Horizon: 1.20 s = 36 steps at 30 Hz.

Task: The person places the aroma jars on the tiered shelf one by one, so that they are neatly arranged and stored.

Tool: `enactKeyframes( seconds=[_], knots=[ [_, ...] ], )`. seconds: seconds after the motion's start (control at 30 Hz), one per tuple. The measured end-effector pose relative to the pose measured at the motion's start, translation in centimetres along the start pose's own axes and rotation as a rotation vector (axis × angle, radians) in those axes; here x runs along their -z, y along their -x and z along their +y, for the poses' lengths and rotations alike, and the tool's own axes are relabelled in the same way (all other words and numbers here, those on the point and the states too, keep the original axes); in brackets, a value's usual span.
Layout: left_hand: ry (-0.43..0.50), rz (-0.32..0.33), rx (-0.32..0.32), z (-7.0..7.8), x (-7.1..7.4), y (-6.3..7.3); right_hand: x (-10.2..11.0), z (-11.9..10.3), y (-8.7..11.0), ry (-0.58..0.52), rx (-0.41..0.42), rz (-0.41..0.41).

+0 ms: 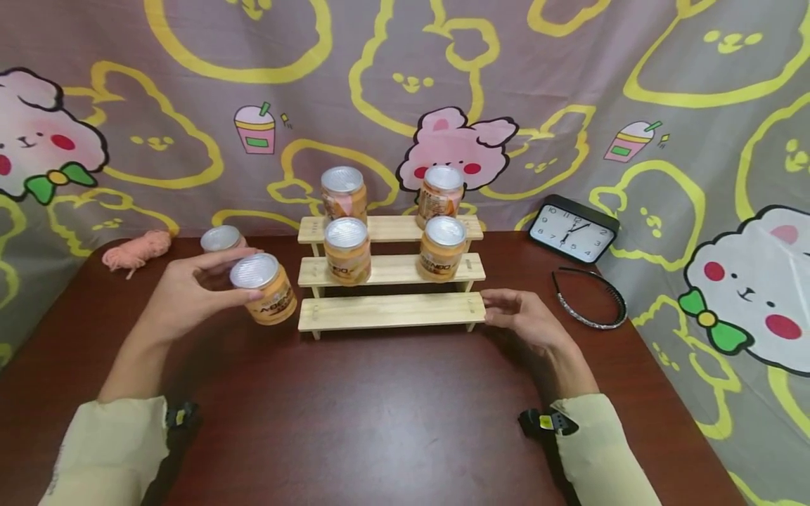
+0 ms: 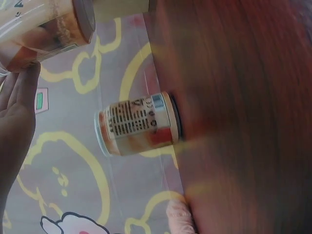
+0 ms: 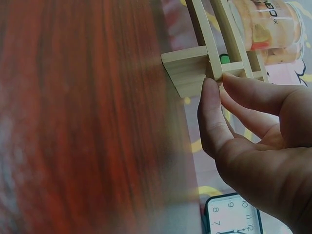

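My left hand (image 1: 190,292) grips a can with an orange label and silver lid (image 1: 273,299), thumb on the near side, held tilted to the left of the rack. Just behind it, a similar can (image 2: 139,124) stands on the table, partly hidden by that hand in the head view. At the right end of the three-step wooden rack (image 1: 392,311), my right hand (image 1: 525,316) pinches the lowest step's end between thumb and fingertips. On the middle step stand two cans, left (image 1: 348,256) and right (image 1: 441,253). The top step holds two more, left (image 1: 344,193) and right (image 1: 441,200).
Pink yarn (image 1: 137,251) lies at the table's back left. A black-framed clock (image 1: 572,228) and a dark headband (image 1: 591,320) are at the right. Behind the brown table (image 1: 380,414) hangs a cartoon-patterned cloth (image 1: 354,91).
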<state>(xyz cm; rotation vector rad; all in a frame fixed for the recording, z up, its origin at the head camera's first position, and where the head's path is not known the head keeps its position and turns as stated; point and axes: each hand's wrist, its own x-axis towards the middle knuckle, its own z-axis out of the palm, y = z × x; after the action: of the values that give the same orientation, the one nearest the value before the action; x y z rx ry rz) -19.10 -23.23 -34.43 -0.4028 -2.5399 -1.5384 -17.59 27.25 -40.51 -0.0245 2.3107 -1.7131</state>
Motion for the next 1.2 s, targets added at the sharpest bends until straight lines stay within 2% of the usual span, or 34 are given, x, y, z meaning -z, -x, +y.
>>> enactKeyframes(
  seconds=[0.23, 0.47, 0.6, 0.9, 1.2],
  knots=[
    [0.023, -0.016, -0.07, 0.4, -0.9, -0.3, -0.2, 0.1, 0.0, -0.016, 0.027, -0.002],
    [0.012, -0.04, -0.083, 0.7, -1.6, -0.3, -0.3, 0.0, 0.0, -0.014, 0.021, -0.002],
    [0.014, -0.057, -0.121, 1.2, -2.1, -0.4, -0.3, 0.0, 0.0, -0.011, 0.014, 0.0],
    [0.047, -0.118, -0.166, 2.3, -3.5, -0.3, -0.2, -0.2, 0.1, -0.012, 0.027, -0.006],
    [0.071, -0.191, -0.213, 2.9, -5.0, -0.6, -0.2, -0.2, 0.0, -0.018, 0.032, -0.011]
  ],
)
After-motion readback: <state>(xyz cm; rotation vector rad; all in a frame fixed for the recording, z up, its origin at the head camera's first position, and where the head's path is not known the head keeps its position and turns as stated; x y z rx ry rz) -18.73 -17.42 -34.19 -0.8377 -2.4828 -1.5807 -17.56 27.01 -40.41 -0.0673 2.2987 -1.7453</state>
